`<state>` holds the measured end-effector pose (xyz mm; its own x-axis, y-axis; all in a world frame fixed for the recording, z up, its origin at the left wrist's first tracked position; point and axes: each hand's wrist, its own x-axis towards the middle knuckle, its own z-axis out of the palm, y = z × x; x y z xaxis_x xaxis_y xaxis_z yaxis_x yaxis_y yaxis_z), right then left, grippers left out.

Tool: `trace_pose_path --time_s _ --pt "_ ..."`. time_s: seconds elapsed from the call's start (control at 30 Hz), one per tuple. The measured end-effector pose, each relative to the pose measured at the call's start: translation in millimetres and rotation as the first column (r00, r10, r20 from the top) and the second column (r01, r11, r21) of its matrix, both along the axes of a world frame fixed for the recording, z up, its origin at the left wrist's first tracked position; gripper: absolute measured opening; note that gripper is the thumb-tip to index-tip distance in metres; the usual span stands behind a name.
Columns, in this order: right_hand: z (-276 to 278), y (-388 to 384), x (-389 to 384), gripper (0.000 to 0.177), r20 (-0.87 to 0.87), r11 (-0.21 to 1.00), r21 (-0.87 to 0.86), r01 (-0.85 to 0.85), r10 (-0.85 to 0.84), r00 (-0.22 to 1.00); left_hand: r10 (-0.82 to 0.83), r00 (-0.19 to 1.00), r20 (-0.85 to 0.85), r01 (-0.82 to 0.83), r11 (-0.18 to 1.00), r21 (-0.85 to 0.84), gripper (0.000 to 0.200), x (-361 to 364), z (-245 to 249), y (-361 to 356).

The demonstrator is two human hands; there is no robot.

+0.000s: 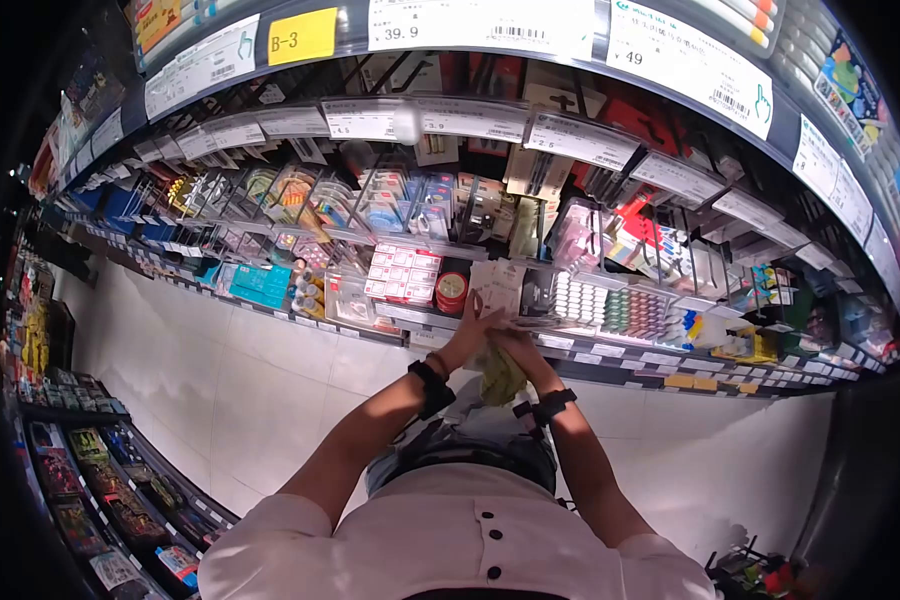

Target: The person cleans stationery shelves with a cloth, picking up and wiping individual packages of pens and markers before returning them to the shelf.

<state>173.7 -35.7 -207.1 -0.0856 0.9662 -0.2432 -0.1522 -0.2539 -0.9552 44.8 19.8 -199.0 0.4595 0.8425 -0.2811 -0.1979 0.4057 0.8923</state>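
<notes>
Both of my hands are together at the front of the lower shelf. My left hand (470, 332) has its fingers up along the left edge of some white packets (497, 284), its thumb across their lower front, closed on them. Just to the right, my right hand (513, 345) is closed with a crumpled yellow-green cloth (503, 380) hanging below it; its fingertips are partly hidden. A round red tin (451, 291) sits left of the packets, beside stacked red-and-white boxes (404, 272).
Rows of white bottles (578, 298) and green-and-pink items (634, 312) stand to the right. Teal boxes (260, 285) lie further left. Shelf edges with price labels (475, 122) jut out above my hands. Another low display (120, 490) stands at the lower left on the tiled floor (260, 372).
</notes>
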Motion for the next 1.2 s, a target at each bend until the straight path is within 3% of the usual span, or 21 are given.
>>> trace_pose_path --time_s 0.1,0.2,0.27,0.3,0.37,0.4,0.5,0.57,0.63,0.67,0.7,0.73,0.77,0.8,0.83,0.87,0.9,0.97,1.1,1.13,1.2 --pt "-27.4 32.9 7.2 0.040 0.081 0.992 0.097 0.076 -0.084 0.993 0.112 0.993 -0.038 -0.116 0.986 -0.122 0.082 17.8 -54.1 37.6" --pt "-37.8 57.9 29.3 0.043 0.056 0.925 -0.378 0.034 -0.014 0.998 0.020 0.999 -0.049 -0.028 0.986 -0.162 0.072 23.2 -85.1 57.3" --pt "-23.9 61.9 43.6 0.045 0.210 0.947 -0.320 -0.030 0.101 0.972 -0.077 0.995 0.064 0.087 0.982 -0.166 0.061 17.1 -86.4 63.3" --pt "-16.7 64.2 48.1 0.046 0.289 0.954 -0.294 -0.059 0.148 0.946 -0.077 0.997 0.013 0.078 0.984 -0.159 0.058 18.3 -77.0 64.4" --pt "-66.4 76.2 50.5 0.039 0.089 0.970 -0.242 0.012 0.010 0.996 -0.083 0.993 -0.087 0.071 0.989 -0.133 0.054 22.7 -63.2 72.4" --pt "-85.5 79.4 52.0 0.036 -0.016 0.973 -0.223 0.052 -0.057 0.998 -0.056 0.981 -0.186 0.046 0.997 -0.058 0.052 23.4 -87.2 79.8" --pt "-35.4 72.1 48.3 0.029 -0.456 0.869 -0.491 0.054 -0.310 0.834 -0.095 0.969 -0.229 0.076 0.993 -0.089 0.032 26.3 -137.5 97.7" --pt "-11.8 67.5 41.2 0.026 -0.494 0.862 -0.497 0.101 -0.377 0.784 -0.128 0.975 -0.183 0.104 0.985 -0.134 0.020 26.7 -163.4 107.3" --pt "-11.8 61.3 40.9 0.025 -0.492 0.851 -0.516 0.100 -0.390 0.778 -0.162 0.985 -0.051 0.148 0.968 -0.203 0.013 28.0 -198.1 117.9" --pt "-8.0 57.5 37.8 0.022 -0.483 0.830 -0.542 0.131 -0.435 0.760 -0.203 0.943 0.262 0.281 0.909 -0.308 0.014 31.7 -242.6 131.3" --pt "-10.4 54.1 36.9 0.022 -0.446 0.846 -0.502 0.177 -0.429 0.786 -0.198 0.787 0.584 0.490 0.776 -0.397 0.017 32.7 -286.7 145.6" --pt "-14.7 51.3 35.4 0.023 -0.406 0.860 -0.461 0.219 -0.424 0.809 -0.186 0.688 0.702 0.596 0.697 -0.399 0.023 32.0 -316.6 155.6" --pt "-19.0 48.1 33.7 0.025 -0.365 0.871 -0.420 0.256 -0.420 0.831 -0.157 0.749 0.643 0.515 0.749 -0.418 0.018 34.2 -299.4 154.0" --pt "-21.6 43.8 33.1 0.026 -0.290 0.851 -0.402 0.337 -0.467 0.835 -0.124 0.889 0.441 0.307 0.875 -0.373 0.014 36.6 -272.3 147.1" --pt "-21.5 37.1 33.6 0.025 -0.302 0.833 -0.410 0.372 -0.508 0.806 -0.047 0.997 0.065 0.058 0.980 -0.189 0.012 34.4 -230.8 136.8" --pt "-18.1 27.8 35.8 0.023 -0.312 0.814 -0.416 0.405 -0.546 0.777 0.035 0.991 -0.129 -0.043 0.997 -0.062 0.012 36.7 -208.7 131.9" --pt "-15.6 17.2 39.7 0.022 -0.320 0.794 -0.423 0.436 -0.582 0.748 0.084 0.974 -0.209 -0.086 0.996 0.003 0.015 38.7 -194.6 129.1" --pt "-26.7 -10.4 55.3 0.026 -0.393 0.784 -0.456 0.420 -0.601 0.696 0.134 0.963 -0.234 -0.119 0.990 0.078 0.021 44.9 -195.4 126.2" --pt "-12.7 -80.5 75.7 0.037 -0.463 0.709 -0.493 0.504 -0.704 0.538 -0.082 0.918 -0.388 0.014 0.985 -0.174 0.027 25.2 -131.7 125.0" --pt "-8.2 -100.4 79.2 0.039 -0.457 0.677 -0.510 0.530 -0.736 0.500 -0.070 0.925 -0.373 0.063 0.998 -0.031 0.031 19.9 -167.2 136.4" --pt "14.2 -136.3 77.6 0.039 -0.416 0.597 -0.536 0.597 -0.802 0.429 -0.063 0.936 -0.347 0.063 0.998 -0.010 0.035 9.8 -147.2 133.1"
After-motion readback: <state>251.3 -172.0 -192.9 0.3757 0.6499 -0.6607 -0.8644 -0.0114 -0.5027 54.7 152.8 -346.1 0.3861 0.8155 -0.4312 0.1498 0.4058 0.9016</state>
